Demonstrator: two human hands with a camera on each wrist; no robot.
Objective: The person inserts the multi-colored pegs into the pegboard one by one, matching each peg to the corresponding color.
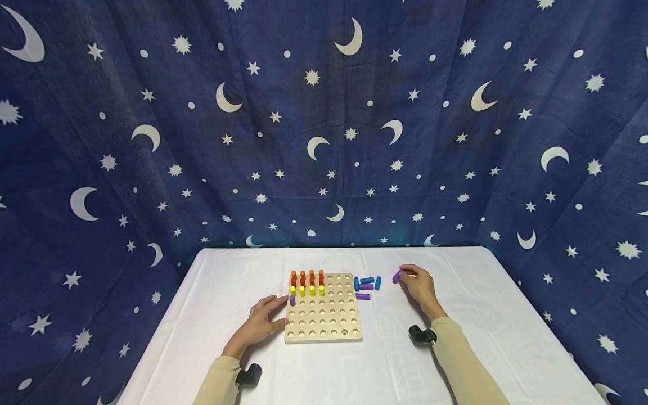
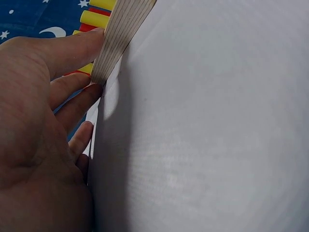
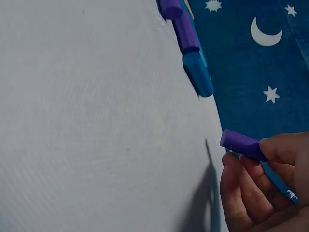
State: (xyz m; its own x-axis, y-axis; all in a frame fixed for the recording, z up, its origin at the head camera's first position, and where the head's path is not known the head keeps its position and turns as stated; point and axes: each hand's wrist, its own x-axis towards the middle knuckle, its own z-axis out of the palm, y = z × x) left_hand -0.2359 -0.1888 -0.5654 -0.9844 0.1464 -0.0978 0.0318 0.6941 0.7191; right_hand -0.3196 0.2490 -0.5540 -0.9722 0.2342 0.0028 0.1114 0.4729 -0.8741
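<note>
A wooden peg board (image 1: 324,340) lies on the table, with rows of orange, red and yellow pegs (image 1: 312,291) upright in its far left part. One purple peg (image 1: 292,301) stands in a hole at the left edge, in front of the yellow row. My left hand (image 1: 259,322) rests against the board's left side; in the left wrist view its thumb (image 2: 79,50) touches the board edge, fingers loosely extended. To the right of the board, my right hand (image 1: 420,287) pinches another purple peg (image 3: 241,144) between thumb and fingers, tilted and just above the table.
Loose blue pegs (image 1: 378,283) and purple pegs (image 1: 363,296) lie beside the board's right edge, between it and my right hand. A white cloth covers the table (image 1: 405,365). Behind it hangs a dark blue curtain (image 1: 314,191) with moons and stars.
</note>
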